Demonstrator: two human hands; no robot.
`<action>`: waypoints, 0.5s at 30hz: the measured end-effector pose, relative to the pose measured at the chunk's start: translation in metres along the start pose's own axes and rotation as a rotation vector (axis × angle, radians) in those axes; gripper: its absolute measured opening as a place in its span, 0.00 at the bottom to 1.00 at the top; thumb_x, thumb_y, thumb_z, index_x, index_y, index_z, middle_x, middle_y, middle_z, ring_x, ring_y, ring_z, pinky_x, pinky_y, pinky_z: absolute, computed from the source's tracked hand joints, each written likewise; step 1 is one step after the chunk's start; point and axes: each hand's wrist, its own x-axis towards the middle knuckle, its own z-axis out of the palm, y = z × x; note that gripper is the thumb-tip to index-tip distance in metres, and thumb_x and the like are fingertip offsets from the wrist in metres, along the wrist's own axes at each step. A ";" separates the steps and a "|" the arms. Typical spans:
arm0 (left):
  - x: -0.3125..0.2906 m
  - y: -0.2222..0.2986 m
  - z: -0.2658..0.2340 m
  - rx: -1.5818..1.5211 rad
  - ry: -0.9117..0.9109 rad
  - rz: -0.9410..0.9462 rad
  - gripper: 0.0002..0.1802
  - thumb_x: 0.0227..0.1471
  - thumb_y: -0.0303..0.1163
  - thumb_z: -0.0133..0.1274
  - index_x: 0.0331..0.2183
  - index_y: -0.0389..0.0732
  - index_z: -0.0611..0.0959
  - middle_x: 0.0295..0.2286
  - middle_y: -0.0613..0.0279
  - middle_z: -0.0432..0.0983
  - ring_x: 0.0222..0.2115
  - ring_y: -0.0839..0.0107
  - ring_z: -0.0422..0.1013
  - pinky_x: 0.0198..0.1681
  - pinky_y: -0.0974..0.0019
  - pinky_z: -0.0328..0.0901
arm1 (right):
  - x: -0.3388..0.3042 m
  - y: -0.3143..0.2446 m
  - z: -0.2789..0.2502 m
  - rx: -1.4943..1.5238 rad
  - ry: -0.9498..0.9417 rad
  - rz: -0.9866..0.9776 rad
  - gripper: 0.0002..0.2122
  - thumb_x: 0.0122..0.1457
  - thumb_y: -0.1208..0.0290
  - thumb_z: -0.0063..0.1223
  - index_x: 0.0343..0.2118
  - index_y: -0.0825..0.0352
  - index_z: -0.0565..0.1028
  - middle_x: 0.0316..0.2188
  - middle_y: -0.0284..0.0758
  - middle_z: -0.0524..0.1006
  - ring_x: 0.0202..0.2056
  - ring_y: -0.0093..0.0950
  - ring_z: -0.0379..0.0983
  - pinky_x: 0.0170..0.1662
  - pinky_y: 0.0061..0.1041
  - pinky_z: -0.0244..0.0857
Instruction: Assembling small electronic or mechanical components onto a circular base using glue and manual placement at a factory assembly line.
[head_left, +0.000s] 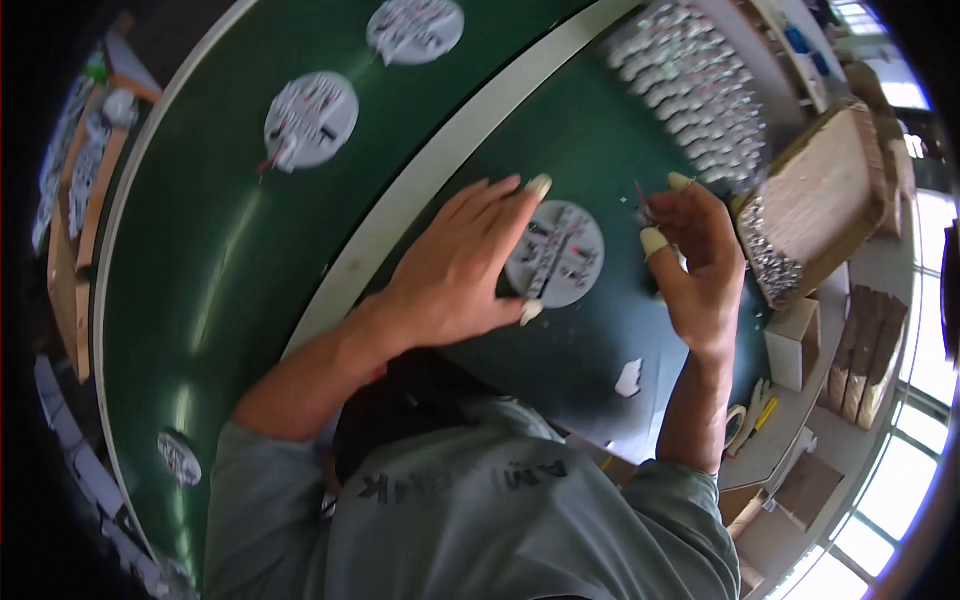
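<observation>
A round grey board (577, 272) carrying small electronic parts and red bits lies on the green work surface in front of me. My left hand (450, 262) spans its left side, thumb and forefinger at opposite edges of the rim. Pale finger cots cover those fingertips. To the right of the board, my right hand (698, 255) is raised with thumb and forefinger curled toward each other, also in finger cots. At its fingertips is a small part with a thin reddish lead (641, 195); blur hides its exact kind.
Similar round boards (312, 120) sit on the green conveyor belt (200, 250) at left, beyond a pale rail (390, 220). Rows of small white parts (690, 90) stand far right, near a cardboard tray (825, 190) with metallic pieces. A yellow cutter (762, 412) and white scrap (629, 378) lie nearby.
</observation>
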 end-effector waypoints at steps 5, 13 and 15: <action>-0.010 -0.001 0.007 -0.061 0.090 0.005 0.64 0.38 0.38 0.78 0.69 0.30 0.60 0.58 0.44 0.73 0.64 0.49 0.66 0.71 0.46 0.57 | -0.029 -0.009 0.043 -0.364 -0.259 -0.215 0.21 0.59 0.86 0.60 0.56 0.71 0.77 0.45 0.41 0.84 0.46 0.32 0.83 0.51 0.30 0.76; -0.019 -0.001 0.012 -0.047 0.144 0.035 0.65 0.35 0.35 0.79 0.69 0.32 0.61 0.52 0.47 0.76 0.57 0.50 0.71 0.69 0.47 0.60 | -0.025 -0.010 0.070 -0.387 -0.432 -0.307 0.18 0.54 0.88 0.61 0.48 0.69 0.82 0.41 0.43 0.84 0.43 0.41 0.83 0.47 0.35 0.77; -0.019 -0.002 0.013 -0.055 0.138 0.042 0.65 0.35 0.35 0.79 0.69 0.32 0.61 0.52 0.47 0.76 0.56 0.50 0.72 0.68 0.47 0.60 | -0.026 -0.006 0.071 -0.355 -0.454 -0.287 0.18 0.53 0.88 0.61 0.48 0.69 0.82 0.41 0.43 0.84 0.43 0.42 0.83 0.46 0.35 0.77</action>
